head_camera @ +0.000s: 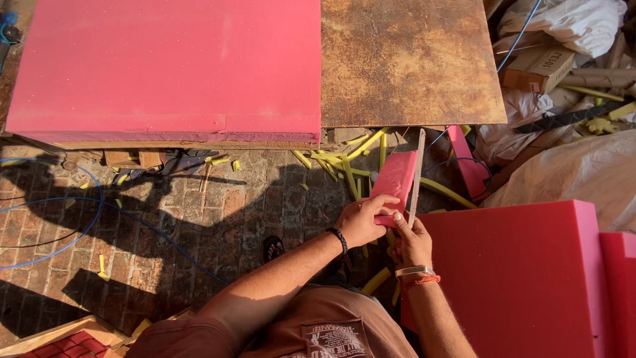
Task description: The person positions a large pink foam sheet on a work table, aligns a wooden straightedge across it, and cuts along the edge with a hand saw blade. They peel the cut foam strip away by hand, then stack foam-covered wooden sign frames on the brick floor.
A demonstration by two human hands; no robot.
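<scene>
Upper left of the frame is filled by a big pink foam sheet point(165, 66) lying flat on a low wooden base, and a blue cable point(86, 219) loops over the brick floor point(218, 219) below it. Top middle there's a rusty metal plate point(411, 59), with yellow foam offcuts point(351, 169) scattered on the bricks under its edge. Centre right is the action: the left hand point(361, 222) has its fingers wrapped round the lower end of a small pink foam block point(395, 179) held upright, while the right hand point(412, 242) is closed on the handle end of a long thin blade point(417, 169) lying right along the block's right edge. Looks to me like a trimming cut just getting lined up, and the stroke would need the block kept steady and the left fingers clear of the blade. Lower right sit more thick pink foam slabs point(523, 278), with white sacks point(570, 172) piled above them
</scene>
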